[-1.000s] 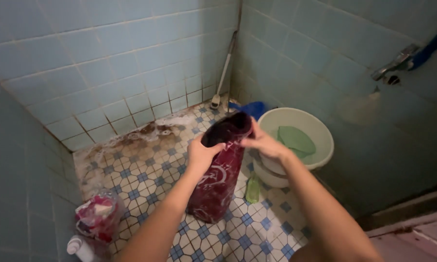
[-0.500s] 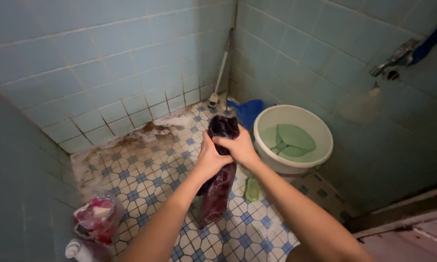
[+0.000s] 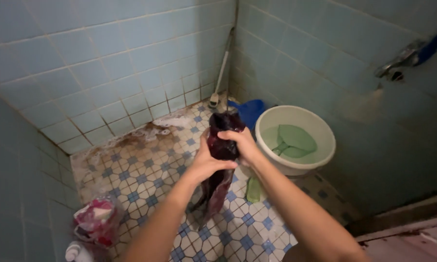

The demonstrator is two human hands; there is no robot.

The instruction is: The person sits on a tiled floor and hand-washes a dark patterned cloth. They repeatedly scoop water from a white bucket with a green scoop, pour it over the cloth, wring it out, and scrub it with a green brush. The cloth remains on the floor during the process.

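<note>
Both my hands grip a wet dark maroon patterned cloth (image 3: 221,145) held out in front of me above the tiled floor. My left hand (image 3: 205,162) squeezes it from the left, just below my right hand (image 3: 242,144), which wraps it from the right. The cloth is bunched and twisted between them, and its lower end (image 3: 213,199) hangs down toward the floor. Right of my hands stands a pale green basin (image 3: 325,133) with a green cloth (image 3: 292,140) lying in water.
A small green item (image 3: 253,189) lies on the patterned floor tiles by the basin. A blue scoop (image 3: 250,110) and a brush handle (image 3: 222,73) sit in the far corner. A pink-red bag (image 3: 96,224) rests at lower left. A wall tap (image 3: 405,58) is at upper right.
The cloth hung wide and loose a second ago; my hands have come together and bunched it into a tight twisted bundle, raised slightly.
</note>
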